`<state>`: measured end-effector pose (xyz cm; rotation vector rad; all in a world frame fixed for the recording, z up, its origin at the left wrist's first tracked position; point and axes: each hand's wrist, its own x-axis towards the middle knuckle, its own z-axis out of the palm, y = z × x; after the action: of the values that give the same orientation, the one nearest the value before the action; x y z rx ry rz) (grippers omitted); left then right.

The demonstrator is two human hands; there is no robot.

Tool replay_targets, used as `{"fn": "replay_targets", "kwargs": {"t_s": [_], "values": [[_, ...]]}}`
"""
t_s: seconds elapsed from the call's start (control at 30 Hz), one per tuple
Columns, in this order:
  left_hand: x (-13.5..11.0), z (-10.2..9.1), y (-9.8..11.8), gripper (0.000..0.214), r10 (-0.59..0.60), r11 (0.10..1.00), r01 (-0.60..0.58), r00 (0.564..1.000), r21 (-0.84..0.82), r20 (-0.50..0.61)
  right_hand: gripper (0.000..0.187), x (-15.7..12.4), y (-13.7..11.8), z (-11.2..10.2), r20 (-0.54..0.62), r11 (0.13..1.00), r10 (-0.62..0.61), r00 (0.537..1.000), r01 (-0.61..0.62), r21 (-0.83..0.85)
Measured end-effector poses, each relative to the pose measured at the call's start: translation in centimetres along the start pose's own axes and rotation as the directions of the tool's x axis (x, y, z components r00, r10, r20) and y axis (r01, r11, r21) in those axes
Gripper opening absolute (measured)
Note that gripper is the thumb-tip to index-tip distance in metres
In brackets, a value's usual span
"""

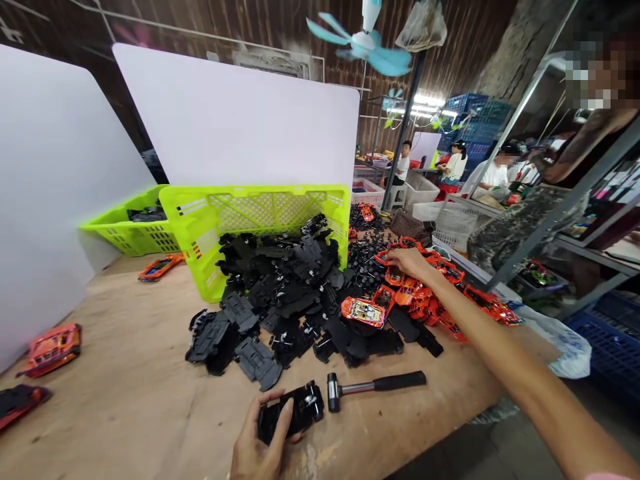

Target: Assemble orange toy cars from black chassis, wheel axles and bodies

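My left hand (263, 433) grips a black toy car chassis (295, 412) at the near edge of the wooden workbench (115, 360). Just beyond it lies a small hammer (370, 388) with a black rubber grip, not touched by either hand. My right hand (407, 262) reaches over a heap of orange toy car bodies (415, 297), its fingertips at the bodies. Whether those fingers hold one, I cannot tell. A big mound of black chassis parts (280, 293) spills out of a tipped lime-green crate (255, 227), beside a heap of small black wheels (363, 263).
A second lime-green crate (133, 230) holds dark parts on the left. Loose orange car bodies (53, 350) lie at the bench's left side. White boards (235, 113) stand behind. Co-workers (453, 167) sit beyond the bench, near stacked blue crates (467, 113). A metal shelf frame (550, 213) stands right.
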<state>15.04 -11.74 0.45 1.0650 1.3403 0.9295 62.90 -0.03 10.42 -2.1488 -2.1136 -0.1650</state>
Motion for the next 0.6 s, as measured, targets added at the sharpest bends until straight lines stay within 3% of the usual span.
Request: {"fn": "replay_targets", "kwargs": {"t_s": [0.1,0.2,0.3,0.43,0.6], "values": [[0.1,0.2,0.2,0.078,-0.004,1.000,0.004,1.000,-0.015,0.007,0.030,-2.7,1.2,-1.0,0.036,0.998,-0.054,0.998,0.053,0.013],[0.2,0.2,0.2,0.077,-0.012,1.000,0.012,1.000,-0.017,0.016,0.022,-5.6,1.9,-1.5,0.066,0.997,-0.079,0.995,0.078,0.011],[0.3,0.2,-0.1,0.078,-0.023,1.000,0.023,1.000,-0.012,0.013,0.015,-6.5,1.8,-1.7,0.090,0.996,-0.085,0.992,0.084,0.016],[0.3,0.4,-0.4,0.079,-0.046,0.998,0.047,0.999,-0.035,0.028,0.035,-3.2,0.2,-0.9,0.059,0.997,-0.073,0.996,0.071,0.039],[0.6,0.6,0.2,0.079,-0.055,0.991,0.057,0.998,-0.122,0.017,0.092,2.8,-4.2,3.2,0.145,0.998,-0.060,0.988,0.057,0.026]]}}
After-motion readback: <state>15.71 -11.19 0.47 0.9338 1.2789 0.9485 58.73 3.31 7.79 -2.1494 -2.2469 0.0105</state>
